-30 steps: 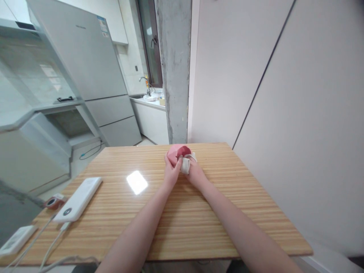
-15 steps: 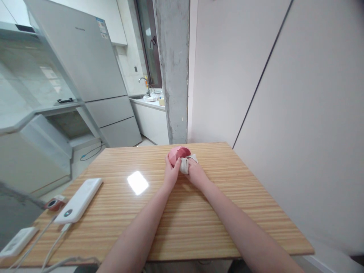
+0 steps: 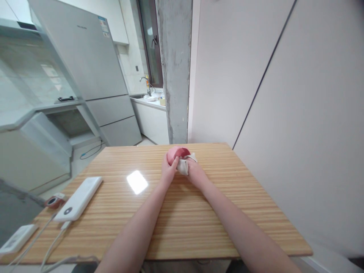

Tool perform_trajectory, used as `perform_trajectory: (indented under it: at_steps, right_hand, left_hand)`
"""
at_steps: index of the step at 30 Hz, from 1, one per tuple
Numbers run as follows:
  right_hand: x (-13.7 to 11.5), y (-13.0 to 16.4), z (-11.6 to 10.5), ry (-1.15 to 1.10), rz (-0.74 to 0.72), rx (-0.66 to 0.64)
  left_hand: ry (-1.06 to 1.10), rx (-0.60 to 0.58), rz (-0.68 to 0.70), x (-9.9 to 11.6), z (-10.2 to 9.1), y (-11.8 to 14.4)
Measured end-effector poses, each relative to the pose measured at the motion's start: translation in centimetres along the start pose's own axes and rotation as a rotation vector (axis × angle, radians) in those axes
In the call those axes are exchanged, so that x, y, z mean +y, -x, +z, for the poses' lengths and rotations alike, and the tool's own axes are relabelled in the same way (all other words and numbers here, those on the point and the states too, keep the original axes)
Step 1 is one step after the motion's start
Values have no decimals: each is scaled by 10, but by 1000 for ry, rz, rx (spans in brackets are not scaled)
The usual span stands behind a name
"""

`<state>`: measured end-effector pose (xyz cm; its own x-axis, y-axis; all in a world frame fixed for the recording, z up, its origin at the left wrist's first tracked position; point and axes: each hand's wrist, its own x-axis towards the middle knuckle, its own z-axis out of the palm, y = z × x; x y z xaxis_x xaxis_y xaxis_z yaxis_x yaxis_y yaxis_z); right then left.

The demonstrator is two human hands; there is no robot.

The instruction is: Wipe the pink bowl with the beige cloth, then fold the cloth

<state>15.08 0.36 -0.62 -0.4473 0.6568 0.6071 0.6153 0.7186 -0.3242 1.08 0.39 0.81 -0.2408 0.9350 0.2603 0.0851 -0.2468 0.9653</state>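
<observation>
Pink and rounded, with a dark red patch on top, the small object (image 3: 175,154) sits between both hands at the far middle of the wooden table (image 3: 199,212); what exactly it is cannot be told at this size. The left hand (image 3: 168,171) is curled around its near left side, fingers closed on it. The right hand (image 3: 194,172), just to the right and touching, is closed on a crumpled white cloth (image 3: 183,165) pressed against the object's lower right.

It looks light, since one hand cups it easily, and its smooth surface could be slippery; a wrap around its widest part, as the left hand has, seems the safest hold. The cloth is soft and bunches freely, so any pinch will take it.

Well to the left of the left hand lies a white power bank (image 3: 78,198) with cables (image 3: 51,246), and beyond it a small red-rimmed item (image 3: 54,201) at the table's edge.
</observation>
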Motion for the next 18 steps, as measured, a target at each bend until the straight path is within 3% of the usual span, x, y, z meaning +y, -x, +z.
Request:
perform_trajectory:
  at_steps: [3,9,15,18]
  right_hand:
    - [-2,-1,-6,73,-36,-54]
    - [-2,0,-7,-1,60,87]
    - [-5,0,-6,55,-62,-37]
    - [-4,2,-5,76,-25,-81]
  left_hand:
    - [-16,-9,-22,1,-5,-1]
    - [168,-54,-9,-6,19,13]
    - [-19,-74,72,-9,-10,-6]
    - [-37,-82,25,-11,-12,-8]
